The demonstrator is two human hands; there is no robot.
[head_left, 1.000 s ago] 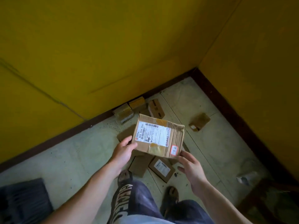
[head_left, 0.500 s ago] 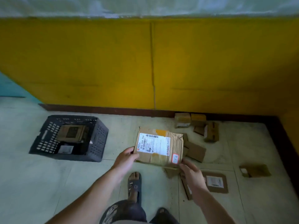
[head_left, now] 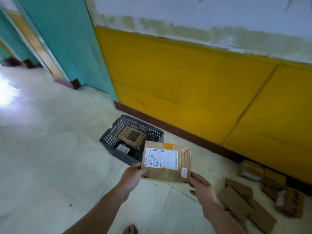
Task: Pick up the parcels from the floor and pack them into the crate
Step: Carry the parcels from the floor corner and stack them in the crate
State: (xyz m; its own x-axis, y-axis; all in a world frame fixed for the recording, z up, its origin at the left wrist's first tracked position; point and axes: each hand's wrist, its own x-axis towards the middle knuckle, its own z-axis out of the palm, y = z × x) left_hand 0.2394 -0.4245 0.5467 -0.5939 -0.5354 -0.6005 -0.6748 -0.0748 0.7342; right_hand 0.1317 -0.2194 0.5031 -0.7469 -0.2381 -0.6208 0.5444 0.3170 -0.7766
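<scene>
Swung leftward since before, both hands, left hand and right hand, grip the labelled parcel just beside the crate.

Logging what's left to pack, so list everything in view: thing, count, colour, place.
held parcel: one, brown cardboard with white label, in the air before the crate's near corner.
crate: one, dark grey, perforated, on the floor by the wall.
parcels in crate: at least two, one brown, one dark with white label.
loose parcels: several, brown, blurred, on the floor at right.
wall: yellow below, whitish above.
door: teal, at left.
floor: pale tiles.
left hand: holds the held parcel's left edge.
right hand: holds its lower right corner.
foot: one, bottom edge.
</scene>
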